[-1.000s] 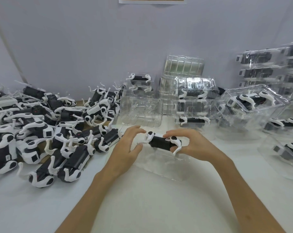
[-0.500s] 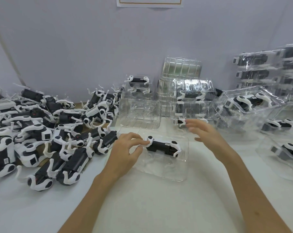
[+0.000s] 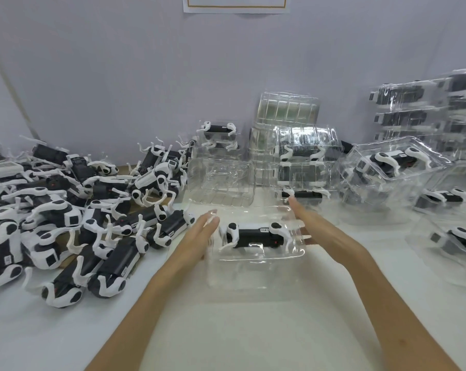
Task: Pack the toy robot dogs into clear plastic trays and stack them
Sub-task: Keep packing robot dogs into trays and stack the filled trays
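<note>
I judge the seating step done and the stacking step beginning. The toy robot dog (image 3: 256, 234) lies on its side in the clear tray (image 3: 253, 257), mid-bench, a little toward the back edge. My left hand (image 3: 199, 236) is flat against the tray's left end and my right hand (image 3: 325, 236) against its right end. The fingers of both are straight and close together, pressing the plastic without curling round it. Whether the tray is clear of the bench (image 3: 253, 330) I cannot tell; the plastic is too transparent.

The next move calls for an even squeeze from both ends, because thin walls will likely buckle. Then I need a level lift to the stack of packed trays (image 3: 304, 162) at the back edge, so the dog does not tip out. The heap of loose dogs (image 3: 66, 210) at the left edge shows much is left to pack.

Half a second ago my right hand was reaching out toward the back stack and my left fingers were curled at the dog's end. Now the right hand is back at the tray and the left fingers have straightened.
</note>
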The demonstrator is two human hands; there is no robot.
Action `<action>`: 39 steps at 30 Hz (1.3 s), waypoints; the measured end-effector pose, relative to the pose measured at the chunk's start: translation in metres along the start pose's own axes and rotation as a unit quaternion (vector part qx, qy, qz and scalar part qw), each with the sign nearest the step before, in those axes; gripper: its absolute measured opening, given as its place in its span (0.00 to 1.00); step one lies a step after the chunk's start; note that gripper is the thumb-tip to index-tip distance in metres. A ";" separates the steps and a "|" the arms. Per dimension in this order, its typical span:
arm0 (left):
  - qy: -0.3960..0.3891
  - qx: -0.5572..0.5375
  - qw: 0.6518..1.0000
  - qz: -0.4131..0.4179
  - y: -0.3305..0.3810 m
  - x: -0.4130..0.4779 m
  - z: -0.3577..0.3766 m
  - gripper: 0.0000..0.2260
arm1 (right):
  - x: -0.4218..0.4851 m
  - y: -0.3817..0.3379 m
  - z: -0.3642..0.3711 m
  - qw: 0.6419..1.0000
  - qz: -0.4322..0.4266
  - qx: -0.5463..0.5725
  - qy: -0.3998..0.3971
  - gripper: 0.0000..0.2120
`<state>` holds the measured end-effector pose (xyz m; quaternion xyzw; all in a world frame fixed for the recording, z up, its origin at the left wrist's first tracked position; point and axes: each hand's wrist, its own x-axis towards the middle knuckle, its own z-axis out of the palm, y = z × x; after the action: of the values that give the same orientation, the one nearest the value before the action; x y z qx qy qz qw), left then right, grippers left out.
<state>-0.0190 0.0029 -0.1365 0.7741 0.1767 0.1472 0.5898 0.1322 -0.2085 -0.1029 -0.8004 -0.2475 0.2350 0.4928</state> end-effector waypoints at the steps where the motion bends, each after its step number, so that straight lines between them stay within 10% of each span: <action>1: -0.002 -0.021 1.000 -0.005 0.002 0.000 -0.002 0.19 | -0.002 0.000 -0.001 0.999 -0.017 0.032 -0.024 0.28; 9: -0.074 -0.094 0.993 0.012 -0.005 -0.002 -0.012 0.41 | -0.002 0.001 0.005 0.986 -0.156 0.043 -0.046 0.36; 19: -0.047 -0.137 0.986 0.081 -0.009 0.004 -0.012 0.40 | -0.002 -0.003 0.016 0.974 -0.213 0.003 0.081 0.34; 25: -0.017 -0.161 0.981 0.106 -0.011 0.008 -0.010 0.35 | 0.001 -0.001 0.022 0.984 -0.143 0.071 0.075 0.55; 39: 0.037 -0.084 0.994 0.065 -0.015 0.010 -0.014 0.49 | 0.009 0.009 0.029 0.993 -0.098 0.046 0.039 0.44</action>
<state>-0.0177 0.0230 -0.1475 0.7254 0.1350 0.2279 0.6354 0.1231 -0.1866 -0.1240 -0.7573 -0.2942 0.1650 0.5593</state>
